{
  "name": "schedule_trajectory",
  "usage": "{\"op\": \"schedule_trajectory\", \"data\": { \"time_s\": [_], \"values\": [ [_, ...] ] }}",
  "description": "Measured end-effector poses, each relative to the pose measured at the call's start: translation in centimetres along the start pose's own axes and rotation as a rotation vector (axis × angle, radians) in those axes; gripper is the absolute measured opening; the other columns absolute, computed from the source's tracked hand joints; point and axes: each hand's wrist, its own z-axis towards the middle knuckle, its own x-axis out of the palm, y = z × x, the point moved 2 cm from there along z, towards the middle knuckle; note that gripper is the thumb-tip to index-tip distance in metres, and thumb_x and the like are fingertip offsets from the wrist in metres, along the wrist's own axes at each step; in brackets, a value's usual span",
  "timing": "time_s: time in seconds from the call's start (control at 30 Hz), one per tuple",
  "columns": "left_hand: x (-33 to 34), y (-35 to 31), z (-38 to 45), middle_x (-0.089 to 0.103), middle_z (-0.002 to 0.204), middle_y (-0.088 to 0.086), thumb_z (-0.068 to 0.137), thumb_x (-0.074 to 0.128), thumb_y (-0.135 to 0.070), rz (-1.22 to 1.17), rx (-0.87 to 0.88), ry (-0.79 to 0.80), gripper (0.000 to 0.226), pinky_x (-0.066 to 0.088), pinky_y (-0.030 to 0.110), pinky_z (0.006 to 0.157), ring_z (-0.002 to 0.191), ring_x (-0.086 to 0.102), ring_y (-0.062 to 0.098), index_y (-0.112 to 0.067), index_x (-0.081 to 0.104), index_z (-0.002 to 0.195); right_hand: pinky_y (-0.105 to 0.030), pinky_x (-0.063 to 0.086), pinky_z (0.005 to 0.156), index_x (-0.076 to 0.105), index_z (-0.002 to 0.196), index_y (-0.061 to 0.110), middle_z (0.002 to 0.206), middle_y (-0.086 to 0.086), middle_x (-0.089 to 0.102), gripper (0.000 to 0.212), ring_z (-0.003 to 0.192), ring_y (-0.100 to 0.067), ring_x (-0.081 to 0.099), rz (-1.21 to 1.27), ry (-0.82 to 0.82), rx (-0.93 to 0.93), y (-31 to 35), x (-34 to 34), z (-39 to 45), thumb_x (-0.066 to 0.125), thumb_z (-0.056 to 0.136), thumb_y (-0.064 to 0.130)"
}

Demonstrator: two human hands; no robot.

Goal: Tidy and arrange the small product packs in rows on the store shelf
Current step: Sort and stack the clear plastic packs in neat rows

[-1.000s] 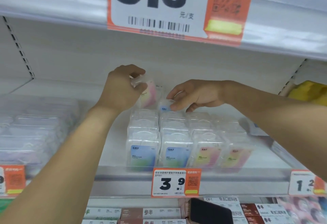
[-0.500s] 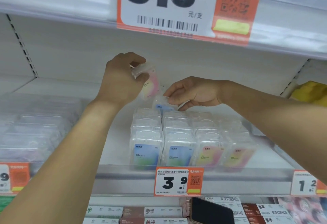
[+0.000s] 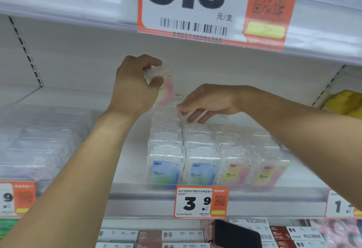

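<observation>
Small clear plastic packs stand in rows on the white shelf (image 3: 305, 177). The two left rows carry blue labels (image 3: 165, 171), the two right rows pink-yellow labels (image 3: 238, 173). My left hand (image 3: 135, 89) is raised above the back of the rows, gripping a pink-labelled pack (image 3: 166, 89) by its clear top. My right hand (image 3: 207, 102) reaches in from the right, fingers pinched on a clear pack (image 3: 191, 114) at the back of the second row; its label is hidden.
A 3.9 price tag (image 3: 200, 201) hangs on the shelf's front rail. Blurred clear packs (image 3: 37, 144) fill the left side. A yellow item (image 3: 346, 102) sits far right. The upper shelf with a 9.8 tag (image 3: 213, 7) hangs close overhead. A dark phone (image 3: 237, 234) lies below.
My left hand has lifted the pink pack slightly higher. My right hand has lowered its pack down onto the back of the second row.
</observation>
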Motion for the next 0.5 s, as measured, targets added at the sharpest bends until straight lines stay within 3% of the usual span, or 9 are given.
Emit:
{"op": "schedule_trajectory", "data": {
  "time_s": [0.1,0.23,0.37,0.43,0.5],
  "values": [
    [-0.1,-0.5,0.0,0.058,0.113,0.009,0.082,0.068,-0.013,-0.043,-0.018,-0.013,0.033,0.05,0.027,0.092,0.096,0.059,0.014,-0.024,0.069,0.114,-0.035,0.058,0.089,0.053,0.134,0.023,0.119,0.001,0.065,0.056,0.107,-0.018,0.066,0.038,-0.251,-0.086,0.4,-1.9,-0.6,0.077,0.085,0.034],
    [0.5,-1.9,-0.1,0.063,0.111,0.004,0.081,0.072,-0.016,-0.179,-0.037,0.055,0.033,0.051,0.017,0.084,0.096,0.062,0.013,-0.025,0.07,0.113,-0.035,0.058,0.088,0.042,0.143,0.031,0.131,0.002,0.059,0.062,0.11,-0.017,0.065,0.227,-0.285,-0.316,2.1,-2.7,-2.0,0.07,0.089,0.041],
    [1.4,-3.6,-0.9,0.063,0.115,0.002,0.081,0.074,-0.013,-0.274,0.013,0.179,0.04,0.053,0.012,0.08,0.103,0.062,0.01,-0.022,0.067,0.119,-0.042,0.061,0.085,0.066,0.121,0.015,0.113,-0.004,0.071,0.031,0.102,-0.023,0.071,0.17,-0.369,-0.358,1.8,-3.5,-3.1,0.067,0.094,0.03],
    [1.6,-3.8,-1.2,0.058,0.122,0.001,0.082,0.074,-0.02,-0.289,0.007,0.256,0.047,0.051,0.013,0.086,0.109,0.058,0.008,-0.025,0.059,0.127,-0.047,0.06,0.086,0.07,0.113,0.008,0.11,-0.011,0.073,0.024,0.103,-0.031,0.07,0.199,-0.398,-0.34,0.3,-4.3,-3.5,0.067,0.094,0.024],
    [1.6,-3.3,-1.5,0.054,0.127,-0.002,0.087,0.068,-0.031,-0.132,-0.007,0.328,0.047,0.047,0.022,0.093,0.115,0.053,0.01,-0.027,0.054,0.132,-0.047,0.06,0.086,0.069,0.111,0.006,0.11,-0.014,0.073,0.022,0.104,-0.035,0.069,0.248,-0.427,-0.315,-1.2,-5.2,-4.0,0.064,0.096,0.02]
  ]
}}
